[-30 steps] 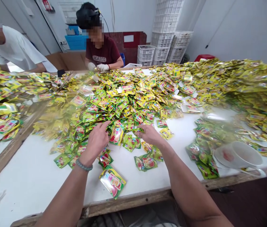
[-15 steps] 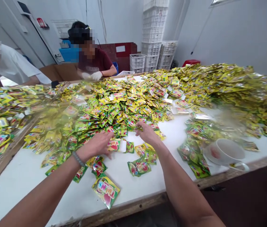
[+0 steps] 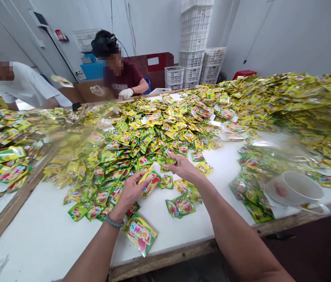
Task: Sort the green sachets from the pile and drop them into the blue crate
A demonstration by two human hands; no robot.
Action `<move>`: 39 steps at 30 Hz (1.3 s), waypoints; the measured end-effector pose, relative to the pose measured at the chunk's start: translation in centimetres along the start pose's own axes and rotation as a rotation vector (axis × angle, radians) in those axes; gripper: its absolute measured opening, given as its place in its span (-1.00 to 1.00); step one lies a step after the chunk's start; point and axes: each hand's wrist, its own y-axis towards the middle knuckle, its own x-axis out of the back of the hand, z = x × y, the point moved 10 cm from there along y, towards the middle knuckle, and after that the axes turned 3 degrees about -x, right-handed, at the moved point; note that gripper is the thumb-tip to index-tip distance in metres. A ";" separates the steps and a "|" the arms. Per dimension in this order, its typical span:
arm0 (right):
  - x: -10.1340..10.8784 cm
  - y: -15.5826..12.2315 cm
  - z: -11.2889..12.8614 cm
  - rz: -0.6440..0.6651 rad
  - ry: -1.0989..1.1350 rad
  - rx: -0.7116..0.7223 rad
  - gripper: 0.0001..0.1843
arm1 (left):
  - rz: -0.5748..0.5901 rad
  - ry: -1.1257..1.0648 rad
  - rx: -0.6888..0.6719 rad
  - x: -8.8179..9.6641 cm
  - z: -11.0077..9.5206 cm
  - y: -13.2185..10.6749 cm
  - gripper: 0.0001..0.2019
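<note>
A huge heap of small yellow-green snack sachets (image 3: pixel 165 125) covers the white table (image 3: pixel 42 235). My left hand (image 3: pixel 130 192) is closed on a sachet (image 3: pixel 149 182) lifted a little above the table near the heap's front edge. My right hand (image 3: pixel 183 166) pinches a small green sachet (image 3: pixel 167 161) at the edge of the heap, right beside the left. A larger yellow pouch with red letters (image 3: pixel 140 235) lies by the table's front edge under my left wrist. Loose sachets (image 3: pixel 180 205) lie below my right forearm.
A white cup (image 3: pixel 297 190) lies on its side at the right, among sachets. Across the table a person in a dark red shirt (image 3: pixel 124 76) wears white gloves, and a person in a white shirt (image 3: pixel 24 84) leans in at the left. White crates (image 3: pixel 197 51) are stacked behind.
My left hand has turned palm-up and picked a sachet off the table. My right hand stays at the heap's edge and has pinched a small sachet. The gloved person has lifted a hand.
</note>
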 end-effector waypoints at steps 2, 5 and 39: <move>-0.8 0.1 0.0 0.031 -0.087 0.020 -0.63 | 0.002 -0.074 0.000 0.0 0.1 0.2 -0.61; -1.8 0.3 -0.3 0.063 -0.159 0.025 -0.73 | 0.040 -0.051 -0.010 -0.6 0.2 0.2 -0.65; 7.6 -0.4 -6.6 -0.152 -0.856 -0.512 -0.54 | -0.064 -0.553 0.249 0.2 2.5 0.0 -0.37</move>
